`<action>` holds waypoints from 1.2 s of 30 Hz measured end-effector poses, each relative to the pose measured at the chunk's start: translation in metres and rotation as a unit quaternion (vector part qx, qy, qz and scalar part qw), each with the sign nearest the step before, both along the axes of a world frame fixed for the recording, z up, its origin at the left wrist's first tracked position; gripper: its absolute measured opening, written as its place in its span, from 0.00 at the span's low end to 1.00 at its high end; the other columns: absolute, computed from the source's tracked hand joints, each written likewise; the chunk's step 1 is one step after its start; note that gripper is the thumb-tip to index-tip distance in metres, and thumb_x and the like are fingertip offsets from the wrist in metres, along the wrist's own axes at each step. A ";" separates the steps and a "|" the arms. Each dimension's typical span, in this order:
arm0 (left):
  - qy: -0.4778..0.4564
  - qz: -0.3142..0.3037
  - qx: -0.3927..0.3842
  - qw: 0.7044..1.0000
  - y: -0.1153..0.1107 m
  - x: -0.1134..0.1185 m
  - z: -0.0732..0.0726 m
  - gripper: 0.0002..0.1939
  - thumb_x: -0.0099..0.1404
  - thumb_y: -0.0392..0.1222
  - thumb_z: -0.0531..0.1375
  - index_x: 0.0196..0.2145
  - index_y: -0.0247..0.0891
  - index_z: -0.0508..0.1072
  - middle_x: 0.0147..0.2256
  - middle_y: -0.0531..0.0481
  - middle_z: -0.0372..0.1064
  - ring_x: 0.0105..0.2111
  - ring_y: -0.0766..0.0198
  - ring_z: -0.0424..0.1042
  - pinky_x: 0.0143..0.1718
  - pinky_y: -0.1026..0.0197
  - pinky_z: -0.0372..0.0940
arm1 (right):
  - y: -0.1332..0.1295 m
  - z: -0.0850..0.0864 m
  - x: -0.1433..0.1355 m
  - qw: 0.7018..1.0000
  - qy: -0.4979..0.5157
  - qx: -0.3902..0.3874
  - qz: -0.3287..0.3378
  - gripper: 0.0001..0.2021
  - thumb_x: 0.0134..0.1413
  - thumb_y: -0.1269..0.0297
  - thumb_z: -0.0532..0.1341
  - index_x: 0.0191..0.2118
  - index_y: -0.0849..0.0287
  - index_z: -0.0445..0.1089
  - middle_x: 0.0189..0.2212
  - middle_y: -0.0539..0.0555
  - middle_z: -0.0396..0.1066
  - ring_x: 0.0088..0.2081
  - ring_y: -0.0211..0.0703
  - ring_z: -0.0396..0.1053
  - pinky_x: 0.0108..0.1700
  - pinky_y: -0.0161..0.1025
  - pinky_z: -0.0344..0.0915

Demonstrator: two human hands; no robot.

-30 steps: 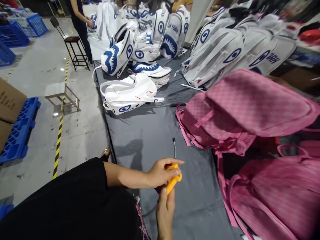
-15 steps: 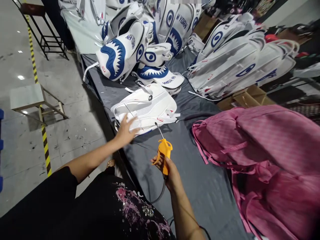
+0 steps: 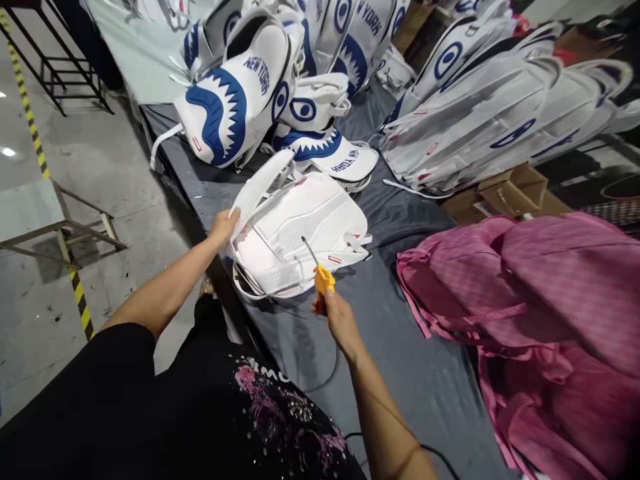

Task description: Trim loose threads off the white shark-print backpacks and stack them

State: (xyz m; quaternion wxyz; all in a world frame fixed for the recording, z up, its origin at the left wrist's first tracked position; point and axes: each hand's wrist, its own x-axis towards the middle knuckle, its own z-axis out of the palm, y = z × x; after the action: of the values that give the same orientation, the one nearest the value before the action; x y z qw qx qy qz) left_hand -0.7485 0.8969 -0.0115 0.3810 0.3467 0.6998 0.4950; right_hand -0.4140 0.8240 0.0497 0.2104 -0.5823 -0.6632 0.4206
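White backpack [image 3: 305, 230] is lying face-down on grey table [image 3: 400, 373], w/ left hand [image 3: 223, 227] pinching its raised strap at the near-left edge. Right hand [image 3: 336, 315] is gripping yellow air gun [image 3: 323, 280], nozzle hovering over the pack's back panel.

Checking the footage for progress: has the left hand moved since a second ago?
Yes. The left hand left the yellow air gun and reached forward to the white backpack on the grey table.

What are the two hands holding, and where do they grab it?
The right hand grips the yellow air blow gun with a thin metal nozzle by its handle. The left hand holds the flat white backpack by its lifted shoulder strap.
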 end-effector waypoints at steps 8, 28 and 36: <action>-0.396 0.007 -0.031 0.918 0.030 -0.034 -0.030 0.20 0.71 0.55 0.59 0.42 0.31 0.70 0.23 0.47 0.74 0.22 0.64 0.75 0.29 0.63 0.73 | 0.108 0.042 -0.124 0.911 -0.410 -0.002 -0.042 0.25 0.71 0.48 0.43 0.45 0.61 0.69 0.35 0.62 0.76 0.38 0.52 0.73 0.35 0.39 0.57; -0.439 -0.113 -0.186 0.872 0.061 -0.064 -0.038 0.19 0.73 0.51 0.56 0.46 0.28 0.71 0.28 0.40 0.78 0.30 0.56 0.80 0.38 0.53 0.76 | 0.158 0.060 -0.178 0.890 -0.429 -0.109 -0.106 0.20 0.72 0.52 0.45 0.46 0.59 0.68 0.37 0.62 0.77 0.39 0.52 0.73 0.34 0.38 0.56; -0.404 -0.123 -0.196 0.885 0.065 -0.062 -0.038 0.24 0.70 0.56 0.59 0.45 0.27 0.73 0.29 0.39 0.78 0.29 0.54 0.80 0.38 0.52 0.75 | 0.155 0.040 -0.155 0.941 -0.284 -0.119 -0.143 0.19 0.71 0.50 0.46 0.40 0.58 0.67 0.29 0.55 0.74 0.30 0.44 0.70 0.32 0.37 0.59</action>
State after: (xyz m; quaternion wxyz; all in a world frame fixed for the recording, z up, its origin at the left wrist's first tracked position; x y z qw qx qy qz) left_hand -0.8101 0.9620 -0.0495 0.7487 0.1179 0.5200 0.3939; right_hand -0.5690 0.9795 0.0892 0.0005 -0.7871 -0.5499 0.2794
